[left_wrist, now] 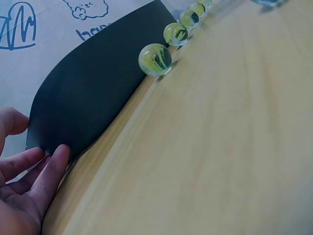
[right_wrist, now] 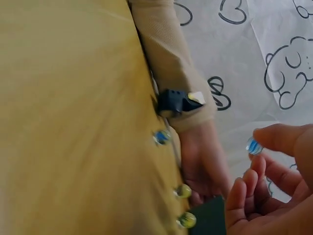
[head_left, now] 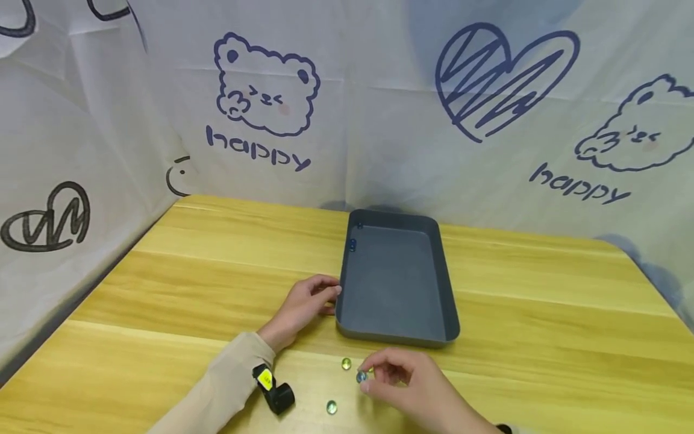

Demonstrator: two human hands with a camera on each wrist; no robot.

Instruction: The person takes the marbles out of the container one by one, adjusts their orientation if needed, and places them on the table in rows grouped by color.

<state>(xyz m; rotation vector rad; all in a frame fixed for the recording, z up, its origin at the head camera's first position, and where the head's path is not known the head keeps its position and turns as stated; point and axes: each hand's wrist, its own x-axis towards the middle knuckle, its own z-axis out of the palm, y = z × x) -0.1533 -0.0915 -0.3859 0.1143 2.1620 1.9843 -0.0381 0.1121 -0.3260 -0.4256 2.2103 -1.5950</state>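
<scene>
Nearest the camera, the right hand [head_left: 417,386] pinches a blue marble [head_left: 361,377] between its fingertips [right_wrist: 274,138], just off the wooden table [head_left: 542,337]. Two yellow-green marbles [head_left: 346,363] sit loose on the table close by. The left hand [head_left: 303,307] rests with relaxed fingers touching the near left corner of the dark grey tray [head_left: 398,334], not gripping anything. A couple of blue marbles [head_left: 353,245] are already inside the tray, by its far left wall.

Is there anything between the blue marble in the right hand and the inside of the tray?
Only the tray's own near wall. The right hand pinches the blue marble just in front of that wall, so it must pass over it. The left hand rests at the tray's left corner, beside the path.
</scene>
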